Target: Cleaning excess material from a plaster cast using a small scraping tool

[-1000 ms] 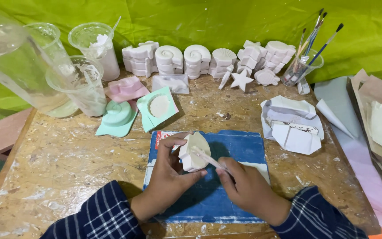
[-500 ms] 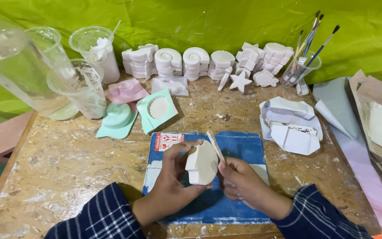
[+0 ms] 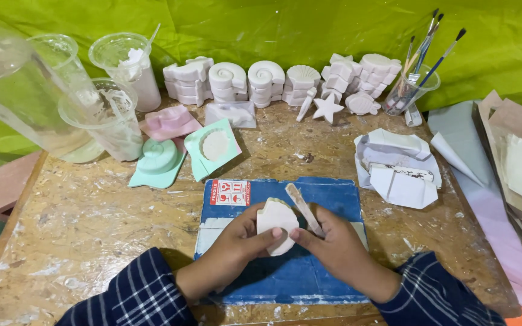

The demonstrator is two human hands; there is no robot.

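- Left hand (image 3: 232, 250) clamps the white shell cast (image 3: 277, 224) at lower centre, steadying it above the blue mat (image 3: 333, 199).
- Right hand (image 3: 339, 247) grips a flat wooden stick (image 3: 304, 209), angled beside the cast's edge, apparently for scraping.

White plaster shell cast (image 3: 277, 225), scalloped, fan-shaped, matte, unpainted. Held upright and slightly tilted above the blue mat, flat face toward camera, ribbed edge showing at top. Thin pale wooden stick (image 3: 304, 209) just beside it on the right, slanted, upper end leaning left, touching or nearly touching the cast's edge.
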